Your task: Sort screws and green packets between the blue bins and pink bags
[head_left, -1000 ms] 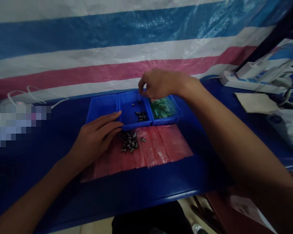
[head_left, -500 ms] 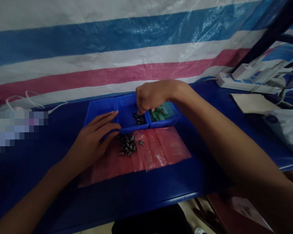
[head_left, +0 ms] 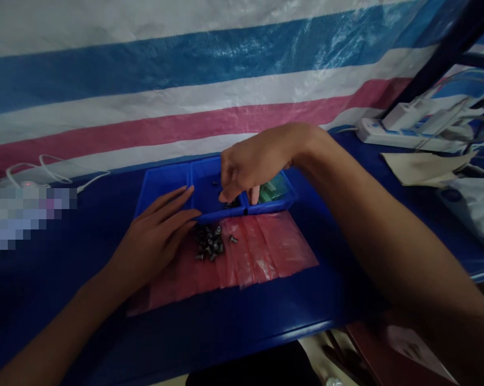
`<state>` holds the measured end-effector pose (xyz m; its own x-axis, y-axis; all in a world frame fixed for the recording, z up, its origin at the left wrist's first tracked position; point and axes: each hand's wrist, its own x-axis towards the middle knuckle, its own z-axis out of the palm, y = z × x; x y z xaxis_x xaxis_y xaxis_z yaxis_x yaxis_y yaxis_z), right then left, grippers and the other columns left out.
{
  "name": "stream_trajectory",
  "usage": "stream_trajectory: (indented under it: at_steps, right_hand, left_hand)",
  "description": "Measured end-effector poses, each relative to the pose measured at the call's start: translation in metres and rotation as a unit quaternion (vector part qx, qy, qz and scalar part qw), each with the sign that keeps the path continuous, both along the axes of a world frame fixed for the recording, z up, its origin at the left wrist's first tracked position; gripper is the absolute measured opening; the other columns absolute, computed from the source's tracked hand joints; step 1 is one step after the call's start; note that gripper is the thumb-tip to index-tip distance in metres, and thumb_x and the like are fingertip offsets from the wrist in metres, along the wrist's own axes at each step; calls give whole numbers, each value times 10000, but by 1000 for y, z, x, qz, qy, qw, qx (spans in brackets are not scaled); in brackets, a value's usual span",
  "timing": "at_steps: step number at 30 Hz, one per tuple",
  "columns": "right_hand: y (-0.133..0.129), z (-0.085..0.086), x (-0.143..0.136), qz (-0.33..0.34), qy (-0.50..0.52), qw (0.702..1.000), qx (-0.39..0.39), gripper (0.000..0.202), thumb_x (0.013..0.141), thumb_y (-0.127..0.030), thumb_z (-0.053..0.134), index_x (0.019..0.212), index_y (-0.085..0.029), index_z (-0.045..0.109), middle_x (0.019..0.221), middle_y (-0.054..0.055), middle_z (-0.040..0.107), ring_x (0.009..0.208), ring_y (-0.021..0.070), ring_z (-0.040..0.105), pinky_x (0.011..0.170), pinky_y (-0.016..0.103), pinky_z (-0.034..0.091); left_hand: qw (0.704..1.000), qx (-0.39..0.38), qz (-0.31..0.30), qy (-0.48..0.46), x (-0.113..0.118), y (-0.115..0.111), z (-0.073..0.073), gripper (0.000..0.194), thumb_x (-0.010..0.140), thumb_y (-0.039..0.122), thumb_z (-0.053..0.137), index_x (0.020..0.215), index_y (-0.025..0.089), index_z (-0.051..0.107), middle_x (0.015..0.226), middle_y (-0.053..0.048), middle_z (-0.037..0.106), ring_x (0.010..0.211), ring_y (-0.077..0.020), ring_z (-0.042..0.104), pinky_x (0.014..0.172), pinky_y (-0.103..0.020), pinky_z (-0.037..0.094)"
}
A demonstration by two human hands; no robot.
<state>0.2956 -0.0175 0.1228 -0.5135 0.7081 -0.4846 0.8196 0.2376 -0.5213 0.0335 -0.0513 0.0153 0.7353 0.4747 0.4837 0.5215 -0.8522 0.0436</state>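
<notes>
My right hand [head_left: 244,174] reaches into the middle blue bin [head_left: 205,187], thumb and fingers bent together over the dark screws [head_left: 232,203] there; whatever is between the fingertips is hidden. Fingers spread, my left hand [head_left: 155,225] rests against the front of the left blue bin [head_left: 161,184] and holds nothing. In front of the bins, a pile of dark screws [head_left: 210,241] lies on red plastic bags [head_left: 262,252], with one screw [head_left: 233,239] apart to its right. The right blue bin [head_left: 272,205] contains green packets [head_left: 275,187].
A blue table [head_left: 266,311] carries everything. At the back right are a white power strip [head_left: 407,139] with cables and a beige sheet [head_left: 419,167]. White cables [head_left: 52,171] lie at the left. A striped sheet [head_left: 185,64] hangs behind.
My right hand has come slightly lower and nearer in the middle bin, covering more of the screws. A small dark piece now shows behind its fingers. My left hand has hardly moved.
</notes>
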Motion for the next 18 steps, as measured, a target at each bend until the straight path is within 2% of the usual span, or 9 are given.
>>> stream_trajectory:
  at_steps: [6,13,15,18]
  right_hand:
    - [1,1,-1,11,-29,1000,1,228,976,-224,738,856,-38,795,621,-79,670,684,69,745,652,101,511]
    - [-3,2,-2,17,-39,999,14,164,1001,-201,709,956,-97,828,841,-34,798,745,84,755,675,169,503]
    - [-1,2,-2,41,-59,994,80,181,1018,-187,689,939,-101,826,805,-8,784,724,108,737,653,205,473]
    - [5,-5,-7,57,-86,956,276,212,978,-79,608,893,-90,802,838,84,784,806,193,725,696,290,448]
  left_hand:
    - [999,-34,14,-4,-2,2,2,273,1147,361,505,1252,289,746,1578,-39,637,1483,-257,605,1212,-444,580]
    - [999,-51,0,-13,-5,0,11,288,1149,378,517,1231,260,766,1502,-59,701,1500,-243,588,1210,-422,576]
    - [998,-62,1,-17,-5,-1,12,283,1144,358,519,1237,274,772,1515,-51,691,1495,-249,594,1224,-420,566]
    - [998,-57,-3,-19,-4,-2,10,266,1130,317,542,1239,260,779,1512,-66,692,1489,-261,599,1229,-416,563]
